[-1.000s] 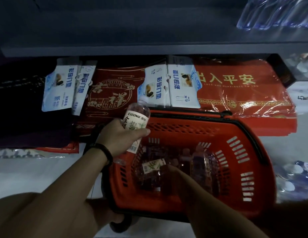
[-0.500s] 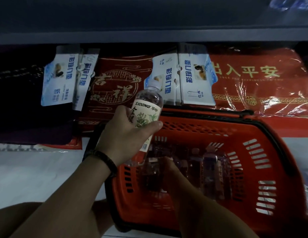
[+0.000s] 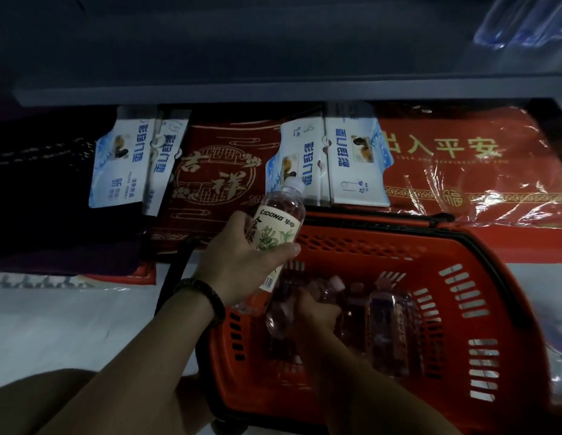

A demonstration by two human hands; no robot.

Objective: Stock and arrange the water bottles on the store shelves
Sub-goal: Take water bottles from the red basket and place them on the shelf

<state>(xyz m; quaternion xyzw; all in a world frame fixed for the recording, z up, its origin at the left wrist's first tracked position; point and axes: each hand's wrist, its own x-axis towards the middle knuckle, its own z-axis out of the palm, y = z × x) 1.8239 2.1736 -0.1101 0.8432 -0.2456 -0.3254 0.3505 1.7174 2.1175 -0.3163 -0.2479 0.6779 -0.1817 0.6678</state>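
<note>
The left hand (image 3: 242, 262) wraps its fingers and thumb round a labelled bottle (image 3: 279, 227), tilted cap-up over the red basket's (image 3: 461, 277) left rim. The right hand (image 3: 314, 312) curls round a second bottle (image 3: 278, 317) lying inside the basket among other bottles (image 3: 389, 334). Red door mats (image 3: 461, 171) lie beyond the basket's far rim.

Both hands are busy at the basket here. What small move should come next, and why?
Probably lift the right hand out of the basket with the second bottle it seems to grip. The left hand holds a labelled bottle above the rim, so both could then go to the shelf.
</note>
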